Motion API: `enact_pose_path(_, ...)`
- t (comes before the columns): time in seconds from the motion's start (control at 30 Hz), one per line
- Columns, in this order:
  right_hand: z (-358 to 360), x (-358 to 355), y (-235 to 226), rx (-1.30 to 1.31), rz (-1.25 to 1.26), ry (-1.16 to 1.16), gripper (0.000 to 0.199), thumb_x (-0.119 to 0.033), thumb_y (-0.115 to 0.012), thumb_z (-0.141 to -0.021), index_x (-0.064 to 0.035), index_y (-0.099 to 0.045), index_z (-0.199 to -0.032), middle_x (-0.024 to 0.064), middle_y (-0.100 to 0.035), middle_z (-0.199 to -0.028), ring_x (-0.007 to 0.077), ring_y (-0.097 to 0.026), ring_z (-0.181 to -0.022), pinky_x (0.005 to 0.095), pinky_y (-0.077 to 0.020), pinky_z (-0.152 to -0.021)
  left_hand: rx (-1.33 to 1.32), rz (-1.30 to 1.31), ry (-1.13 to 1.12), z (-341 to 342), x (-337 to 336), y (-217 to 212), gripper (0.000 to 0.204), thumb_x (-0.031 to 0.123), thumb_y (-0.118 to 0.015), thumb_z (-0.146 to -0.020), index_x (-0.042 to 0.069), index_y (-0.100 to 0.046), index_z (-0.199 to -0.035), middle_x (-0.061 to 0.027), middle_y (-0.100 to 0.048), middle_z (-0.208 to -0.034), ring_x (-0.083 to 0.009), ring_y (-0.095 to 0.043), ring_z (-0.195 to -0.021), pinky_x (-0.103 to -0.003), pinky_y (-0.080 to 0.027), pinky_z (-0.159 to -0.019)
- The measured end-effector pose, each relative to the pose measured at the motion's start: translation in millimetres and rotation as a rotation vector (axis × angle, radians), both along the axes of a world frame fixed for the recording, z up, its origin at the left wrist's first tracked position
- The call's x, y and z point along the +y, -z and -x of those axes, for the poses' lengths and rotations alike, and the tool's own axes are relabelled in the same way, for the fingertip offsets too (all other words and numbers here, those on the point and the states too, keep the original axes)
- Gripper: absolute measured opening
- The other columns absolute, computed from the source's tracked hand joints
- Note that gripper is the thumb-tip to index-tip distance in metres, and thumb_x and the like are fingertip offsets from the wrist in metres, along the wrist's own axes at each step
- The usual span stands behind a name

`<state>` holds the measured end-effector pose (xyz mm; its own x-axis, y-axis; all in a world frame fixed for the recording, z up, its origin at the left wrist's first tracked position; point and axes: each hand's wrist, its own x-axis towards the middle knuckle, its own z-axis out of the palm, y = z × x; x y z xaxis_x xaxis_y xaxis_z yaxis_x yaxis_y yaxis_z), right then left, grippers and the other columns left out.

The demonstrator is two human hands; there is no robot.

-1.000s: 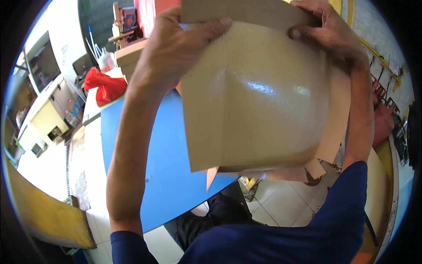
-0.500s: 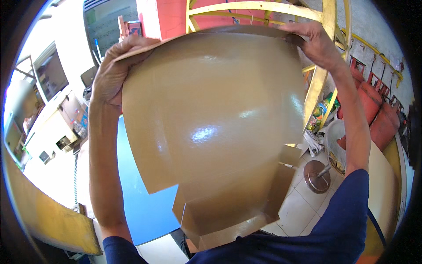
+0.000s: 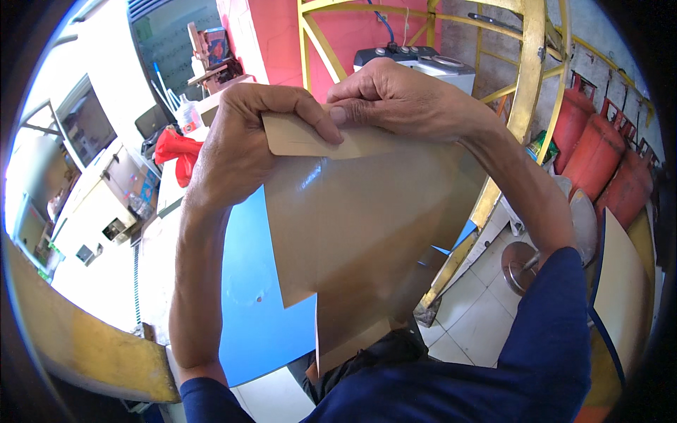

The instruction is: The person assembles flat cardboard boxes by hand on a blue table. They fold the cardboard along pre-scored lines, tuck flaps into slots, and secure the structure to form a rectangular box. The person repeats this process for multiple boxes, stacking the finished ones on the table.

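Cardboard sheet [image 3: 352,233]: raised above the blue table's [image 3: 247,296] near edge.
Left hand [image 3: 247,141]: fingers pinch its top flap.
Right hand [image 3: 402,99]: fingers clamp the same flap, thumbs touching.

This looks like a small shop or workshop with a tiled floor. Red gas cylinders [image 3: 596,151] stand right of a yellow metal frame [image 3: 525,106]. Left of the frame lies a blue table [image 3: 250,282], with cluttered shelves [image 3: 211,53] beyond it.
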<state>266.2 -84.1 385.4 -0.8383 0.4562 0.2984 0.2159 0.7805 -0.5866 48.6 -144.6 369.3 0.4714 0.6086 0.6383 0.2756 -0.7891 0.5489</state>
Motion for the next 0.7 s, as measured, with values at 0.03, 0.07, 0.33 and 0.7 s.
enact_pose_path(0.03,0,3,8,0.032,0.007,0.002,0.031,-0.029,-0.059,-0.100,0.0008,-0.068,-0.103,0.0010,-0.066,-0.078,0.0053,-0.059,-0.072,0.0272,-0.0495,-0.067,-0.066,0.070,0.023,1,2,4,0.017,-0.001,-0.067,-0.083,0.001,-0.069,-0.100,-0.0075,-0.074,-0.081,-0.0080,-0.067,-0.072,-0.021,-0.053,-0.066)
enact_pose_path(0.07,1,6,14,0.074,0.017,-0.009,0.032,-0.030,-0.059,-0.100,0.0006,-0.069,-0.099,0.0000,-0.064,-0.074,0.0042,-0.058,-0.070,0.0272,-0.0483,-0.064,-0.124,0.143,0.031,5,4,9,0.022,0.000,-0.065,-0.084,0.000,-0.065,-0.107,-0.0089,-0.074,-0.083,-0.0082,-0.067,-0.073,-0.021,-0.053,-0.065)
enact_pose_path(0.33,24,-4,46,0.156,-0.532,0.031,0.023,-0.023,-0.065,-0.088,-0.0011,-0.072,-0.092,0.0198,-0.067,-0.084,0.0357,-0.066,-0.081,0.0442,-0.0517,-0.077,0.382,0.171,-0.312,8,-34,-10,0.023,0.018,-0.069,-0.091,-0.003,-0.066,-0.099,-0.0085,-0.070,-0.079,-0.0094,-0.064,-0.077,-0.026,-0.050,-0.070)
enact_pose_path(0.7,-1,6,39,-0.015,-0.524,0.035,0.012,-0.010,-0.066,-0.083,0.0012,-0.065,-0.078,0.0192,-0.068,-0.089,0.0300,-0.068,-0.086,0.0384,-0.0528,-0.078,0.298,0.153,-0.571,44,-49,-7,0.014,0.010,-0.074,-0.085,-0.002,-0.068,-0.080,-0.0020,-0.065,-0.069,-0.0068,-0.056,-0.068,-0.025,-0.045,-0.066)
